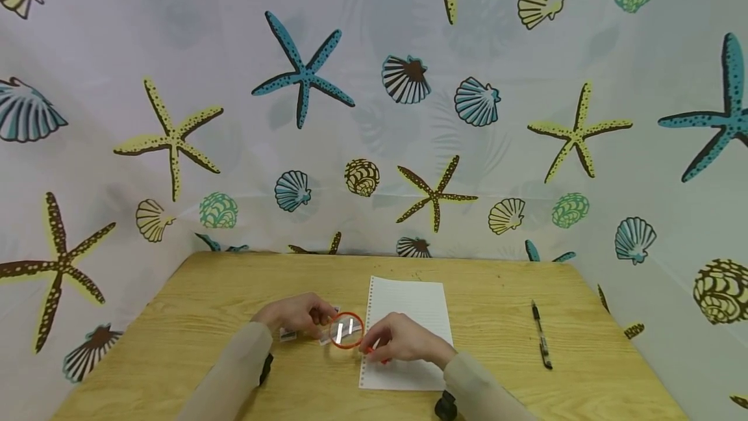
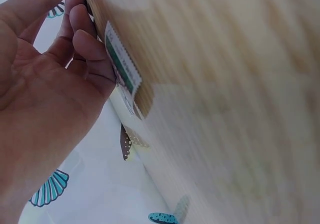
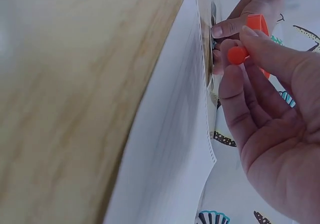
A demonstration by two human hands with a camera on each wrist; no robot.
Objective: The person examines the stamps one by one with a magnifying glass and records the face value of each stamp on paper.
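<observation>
My right hand (image 1: 403, 338) grips the handle of an orange-rimmed magnifying glass (image 1: 335, 331), whose orange end (image 3: 237, 55) shows between thumb and fingers in the right wrist view. Its lens is tilted over the table, with bright reflections on it. Left of the lens, my left hand (image 1: 295, 314) reaches down to the tabletop, thumb and forefinger bent at a small printed paper piece (image 1: 324, 338) partly under the lens. I cannot tell whether they pinch it. A stamp with perforated edges (image 2: 122, 59) lies beside the left hand's curled outer fingers.
A lined sheet of paper (image 1: 409, 294) with punched holes along its left edge lies under the right hand. Farther right a black pen (image 1: 541, 335) lies on the wooden table (image 1: 497, 317). A cloth (image 1: 362, 122) printed with shells and starfish hangs behind and at both sides.
</observation>
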